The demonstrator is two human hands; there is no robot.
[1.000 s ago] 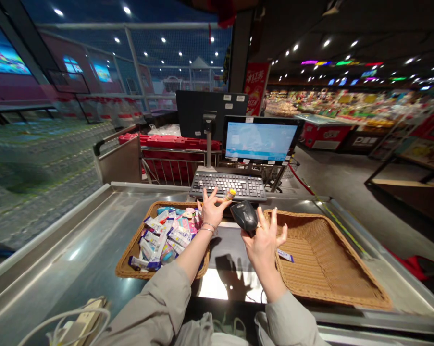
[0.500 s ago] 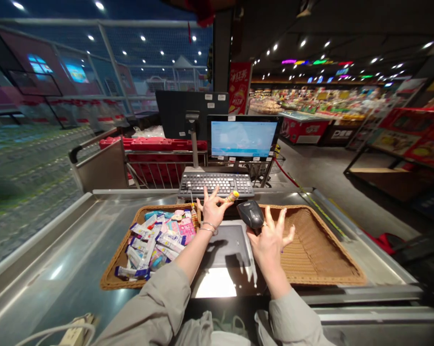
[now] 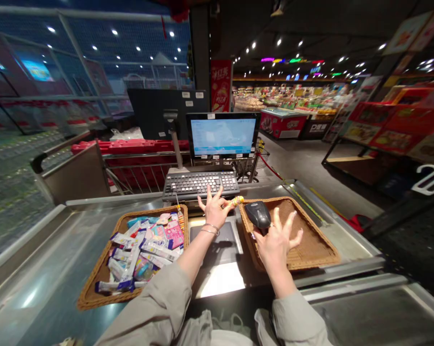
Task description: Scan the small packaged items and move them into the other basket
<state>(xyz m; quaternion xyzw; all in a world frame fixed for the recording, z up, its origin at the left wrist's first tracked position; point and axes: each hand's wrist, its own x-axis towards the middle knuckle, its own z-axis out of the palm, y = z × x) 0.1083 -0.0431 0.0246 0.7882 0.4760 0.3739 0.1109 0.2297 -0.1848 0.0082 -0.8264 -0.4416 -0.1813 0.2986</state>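
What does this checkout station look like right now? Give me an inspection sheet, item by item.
Surface: stainless steel checkout counter with a dark flat plate set in it.
Things: small yellow item; black handheld scanner; packaged goods piled in the left wicker basket; right wicker basket under the scanner.
Clutter: nothing seen.
Hands: left hand pinches the yellow item; right hand has its fingers spread beside the scanner, grip unclear.
Cables: nothing seen.
Surroundings: keyboard, monitor, red-edged trolley behind, store displays beyond.
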